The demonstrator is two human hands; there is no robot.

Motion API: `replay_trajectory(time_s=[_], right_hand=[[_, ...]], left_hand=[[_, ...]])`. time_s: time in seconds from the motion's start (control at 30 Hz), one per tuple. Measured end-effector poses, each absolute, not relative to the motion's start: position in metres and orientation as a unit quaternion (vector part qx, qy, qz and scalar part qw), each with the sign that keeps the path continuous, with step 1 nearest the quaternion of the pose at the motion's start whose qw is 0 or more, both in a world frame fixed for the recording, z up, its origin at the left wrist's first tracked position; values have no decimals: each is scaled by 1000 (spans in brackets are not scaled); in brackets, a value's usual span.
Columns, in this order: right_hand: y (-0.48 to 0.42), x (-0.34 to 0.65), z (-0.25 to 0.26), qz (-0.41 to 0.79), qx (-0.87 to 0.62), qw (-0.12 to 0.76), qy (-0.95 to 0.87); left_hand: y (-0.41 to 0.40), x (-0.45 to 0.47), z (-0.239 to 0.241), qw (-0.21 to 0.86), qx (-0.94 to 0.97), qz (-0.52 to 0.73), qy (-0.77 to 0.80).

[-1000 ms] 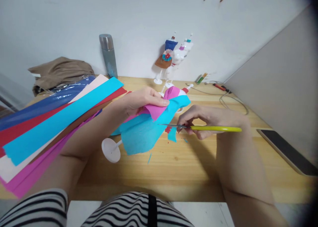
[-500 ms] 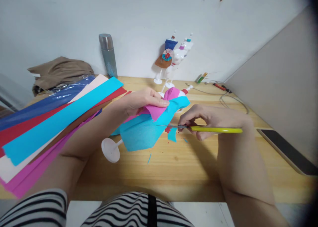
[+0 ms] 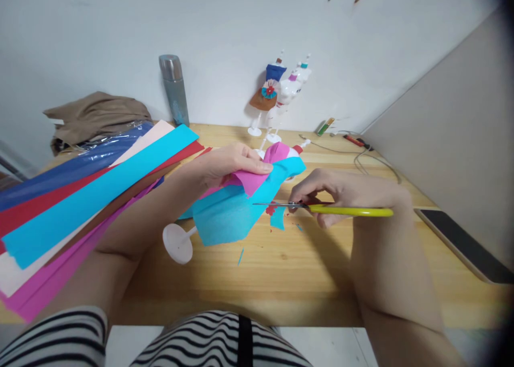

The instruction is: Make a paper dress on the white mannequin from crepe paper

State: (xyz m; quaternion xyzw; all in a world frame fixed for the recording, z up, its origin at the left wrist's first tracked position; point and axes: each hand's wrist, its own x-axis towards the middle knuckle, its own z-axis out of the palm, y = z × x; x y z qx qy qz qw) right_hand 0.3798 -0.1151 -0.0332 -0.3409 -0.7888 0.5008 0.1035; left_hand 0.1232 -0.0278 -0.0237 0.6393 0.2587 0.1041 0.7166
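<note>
My left hand (image 3: 228, 166) is closed on a small white mannequin wrapped in magenta paper (image 3: 257, 177) and cyan crepe paper (image 3: 228, 211). The mannequin's round white base (image 3: 176, 242) sticks out toward me. My right hand (image 3: 341, 193) grips yellow-handled scissors (image 3: 345, 210), whose blades (image 3: 273, 204) lie at the right edge of the cyan paper. Small cyan and red scraps (image 3: 277, 217) lie on the wooden table (image 3: 289, 270) under the blades.
Long sheets of coloured paper (image 3: 80, 195) fan across the left of the table. A metal flask (image 3: 174, 91) and dressed white mannequins (image 3: 281, 94) stand by the wall. A brown cloth (image 3: 96, 112), cables (image 3: 369, 158) and a phone (image 3: 461, 244) lie around.
The cyan paper has shifted slightly left and the scissors have edged a little right and down. Both hands stay almost where they were.
</note>
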Motion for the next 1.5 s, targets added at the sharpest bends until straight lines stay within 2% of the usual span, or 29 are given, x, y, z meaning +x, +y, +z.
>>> replay_trajectory(time_s=[0.27,1.5], right_hand=[[-116,378,-28,476,-343,87,-805],[-118,377,-26,554,-423,62,-715]], left_hand=[[-32,124,-17,705,646,105,271],[-26,123,-28,706,662,95,232]])
